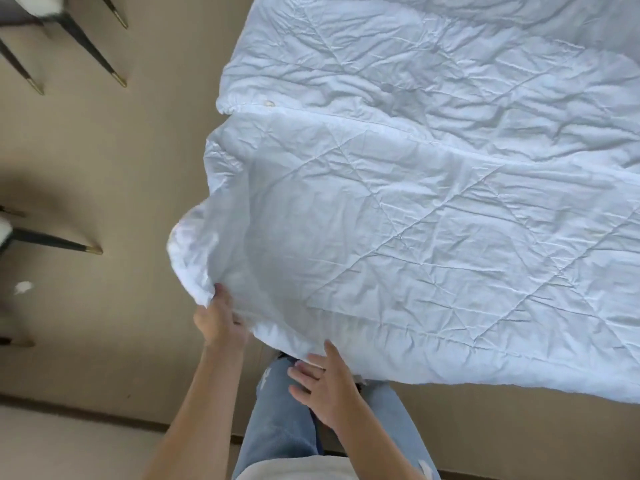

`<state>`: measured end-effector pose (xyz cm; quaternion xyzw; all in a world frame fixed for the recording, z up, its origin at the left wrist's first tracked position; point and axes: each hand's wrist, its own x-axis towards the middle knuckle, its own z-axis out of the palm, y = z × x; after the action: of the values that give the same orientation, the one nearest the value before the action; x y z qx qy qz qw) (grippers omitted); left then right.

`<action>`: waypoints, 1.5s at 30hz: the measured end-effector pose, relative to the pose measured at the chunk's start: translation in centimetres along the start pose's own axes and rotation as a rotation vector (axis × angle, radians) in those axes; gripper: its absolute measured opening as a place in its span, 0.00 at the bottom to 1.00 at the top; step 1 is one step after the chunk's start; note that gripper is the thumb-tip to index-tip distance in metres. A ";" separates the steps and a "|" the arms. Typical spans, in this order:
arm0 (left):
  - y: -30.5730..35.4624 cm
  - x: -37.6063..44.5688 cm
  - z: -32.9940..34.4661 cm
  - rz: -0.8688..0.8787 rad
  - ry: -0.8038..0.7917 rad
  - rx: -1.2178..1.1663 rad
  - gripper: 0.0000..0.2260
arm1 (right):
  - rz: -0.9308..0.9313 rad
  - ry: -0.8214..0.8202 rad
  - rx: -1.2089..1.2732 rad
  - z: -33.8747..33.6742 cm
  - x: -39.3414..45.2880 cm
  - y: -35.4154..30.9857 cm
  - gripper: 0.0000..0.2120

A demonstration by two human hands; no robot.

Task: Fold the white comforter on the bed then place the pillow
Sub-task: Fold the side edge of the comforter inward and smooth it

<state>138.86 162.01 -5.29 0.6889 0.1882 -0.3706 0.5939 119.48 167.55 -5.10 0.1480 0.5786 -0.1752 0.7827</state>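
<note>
Fingers [304, 372] of the right hand [325, 389] spread wide just under the near edge of the white comforter [398, 220]; the left hand [218, 323] seems to pinch its lifted corner, likely to start a fold; farther off, the comforter covers the bed; no pillow shows.

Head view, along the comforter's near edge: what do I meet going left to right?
White scrap on the floor → left hand gripping the comforter corner → right hand, fingers spread, at the near edge.
</note>
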 end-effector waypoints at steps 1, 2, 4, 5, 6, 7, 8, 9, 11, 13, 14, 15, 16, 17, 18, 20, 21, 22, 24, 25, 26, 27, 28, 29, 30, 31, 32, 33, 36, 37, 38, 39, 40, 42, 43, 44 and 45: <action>1.1 -0.7 -1.1 -0.046 -0.059 -0.103 0.04 | 0.052 -0.039 0.094 0.7 0.2 1.2 0.34; 2.1 -1.2 -2.2 -0.074 -0.113 -0.170 0.05 | 0.077 -0.066 0.180 1.5 0.0 2.3 0.37; 3.9 -2.0 -4.4 -0.110 -0.148 -0.240 0.08 | 0.040 -0.089 0.332 2.8 0.0 3.4 0.35; 4.7 -2.3 -5.4 -0.112 -0.139 -0.244 0.09 | -0.003 -0.086 0.384 3.2 -0.2 3.6 0.32; 5.3 -2.3 -6.2 -0.113 -0.130 -0.246 0.12 | -0.057 -0.071 0.439 3.5 -0.3 3.4 0.29; 5.8 -2.5 -6.8 -0.129 -0.115 -0.240 0.14 | -0.121 -0.053 0.497 3.4 -0.3 2.9 0.26; 6.0 -2.3 -7.4 -0.143 -0.088 -0.213 0.15 | -0.190 -0.032 0.550 3.2 -0.4 2.2 0.24; 6.4 -2.4 -7.9 -0.167 -0.071 -0.194 0.16 | -0.254 -0.014 0.591 2.9 -0.4 1.5 0.23; 7.0 -2.0 -8.5 -0.214 -0.047 -0.209 0.16 | -0.356 0.069 0.603 2.0 -0.5 0.0 0.21; 7.6 -1.0 -8.8 -0.221 -0.013 -0.230 0.16 | -0.412 0.157 0.585 1.2 -1.0 -1.4 0.19; 7.8 -0.6 -8.6 -0.216 0.011 -0.233 0.16 | -0.432 0.201 0.600 0.8 -1.2 -2.1 0.17; 8.2 -0.4 -8.5 -0.199 0.034 -0.206 0.15 | -0.451 0.248 0.605 0.4 -1.4 -2.8 0.13; 8.3 -0.1 -8.2 -0.191 0.042 -0.226 0.14 | -0.474 0.293 0.590 0.2 -1.7 -3.6 0.10; 8.1 0.0 -7.8 -0.225 0.033 -0.297 0.11 | -0.498 0.333 0.560 0.0 -2.1 -4.3 0.08; 8.3 0.3 -7.1 -0.266 0.004 -0.327 0.09 | -0.530 0.363 0.523 0.0 -2.4 -5.0 0.07; 8.5 0.5 -5.5 -0.269 0.001 -0.322 0.05 | -0.582 0.402 0.461 0.2 -3.0 -6.3 0.10; 8.8 0.5 -4.9 -0.214 0.044 -0.244 0.07 | -0.599 0.414 0.439 0.5 -3.3 -7.0 0.12; 9.3 0.4 -4.2 -0.170 0.034 -0.190 0.10 | -0.613 0.423 0.426 0.9 -3.6 -7.8 0.11; 10.4 -0.1 -1.9 -0.123 -0.003 -0.106 0.10 | -0.649 0.439 0.395 1.8 -4.2 -9.3 0.11; 10.9 0.0 -1.2 -0.082 -0.020 -0.072 0.10 | -0.673 0.440 0.384 2.4 -4.5 -10.1 0.12; 11.3 0.2 -0.3 -0.051 -0.034 -0.061 0.09 | -0.708 0.435 0.374 3.0 -4.7 -11.0 0.13; 11.9 0.1 0.8 -0.035 -0.044 -0.039 0.08 | -0.746 0.424 0.371 3.8 -5.1 -11.9 0.13; 12.5 0.2 1.9 -0.006 -0.065 -0.022 0.07 | -0.791 0.409 0.369 4.5 -5.4 -12.8 0.12; 13.1 0.1 3.0 0.022 -0.080 0.001 0.06 | -0.840 0.391 0.360 5.2 -5.7 -13.8 0.11; 13.6 0.2 4.3 0.056 -0.094 0.028 0.06 | -0.884 0.372 0.343 5.8 -5.7 -14.9 0.10; 14.3 0.0 5.6 0.089 -0.112 0.063 0.07 | -0.929 0.354 0.321 6.3 -5.9 -16.1 0.09; 14.8 -0.1 6.9 0.125 -0.131 0.095 0.08 | -0.972 0.340 0.304 7.0 -6.2 -17.4 0.07; 15.4 -0.1 8.3 0.158 -0.151 0.121 0.07 | -1.007 0.325 0.298 7.7 -6.6 -18.8 0.04; 17.1 0.0 13.7 0.245 -0.207 0.156 0.05 | -1.104 0.315 0.286 10.0 -7.5 -23.9 0.07; 17.7 0.1 15.8 0.287 -0.197 0.165 0.05 | -1.147 0.312 0.253 10.6 -7.6 -25.8 0.07; 18.3 0.2 18.1 0.329 -0.184 0.161 0.05 | -1.188 0.297 0.208 11.2 -7.7 -27.9 0.05; 18.9 0.4 20.4 0.346 -0.168 0.152 0.05 | -1.222 0.274 0.164 12.0 -7.7 -30.1 0.03; 19.4 0.8 22.6 0.355 -0.155 0.144 0.05 | -1.243 0.258 0.122 12.7 -7.6 -32.4 0.05; 20.0 1.9 26.8 0.355 -0.131 0.135 0.07 | -1.276 0.283 0.004 14.4 -7.5 -37.0 0.11; 20.2 2.6 28.9 0.351 -0.133 0.120 0.07 | -1.301 0.316 -0.055 15.3 -7.3 -39.4 0.14; 20.5 3.2 31.2 0.345 -0.130 0.112 0.07 | -1.325 0.344 -0.102 16.3 -7.1 -41.8 0.15; 20.9 3.8 33.6 0.344 -0.114 0.111 0.08 | -1.343 0.375 -0.140 17.4 -6.7 -44.2 0.14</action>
<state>146.32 124.45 5.40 0.7206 0.0129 -0.3116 0.6192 112.81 121.12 5.01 -0.2645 0.6800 -0.5549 0.3997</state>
